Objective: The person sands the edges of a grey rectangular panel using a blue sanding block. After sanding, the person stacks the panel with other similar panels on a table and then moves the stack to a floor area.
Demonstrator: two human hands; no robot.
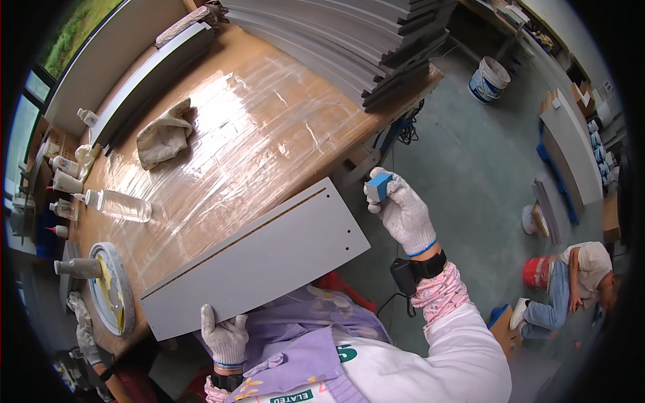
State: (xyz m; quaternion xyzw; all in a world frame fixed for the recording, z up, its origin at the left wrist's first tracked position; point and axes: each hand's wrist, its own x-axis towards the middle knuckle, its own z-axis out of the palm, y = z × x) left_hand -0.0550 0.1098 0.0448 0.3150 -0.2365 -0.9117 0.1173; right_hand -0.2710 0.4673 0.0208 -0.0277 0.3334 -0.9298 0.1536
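Note:
A grey panel (259, 258) with a brown groove along its far edge and several small dark holes at its right end lies slantwise over the table's near edge. My left hand (225, 336), in a white knit glove, holds the panel's near edge with the thumb on top. Off the panel's right end, my right hand (405, 213), gloved too, is raised and closed around a small blue-and-grey block (379, 187), which looks like a sanding block. The block is apart from the panel. The undersides of the left fingers are hidden.
The film-covered table (269, 134) bears a crumpled rag (164, 134), a clear bottle (119, 205), a round lid with yellow paste (111, 289) and stacked grey panels (342, 47). Another person's gloved hand (84, 329) is at left; a seated person (571, 289) is at right. A bucket (489, 79) stands on the floor.

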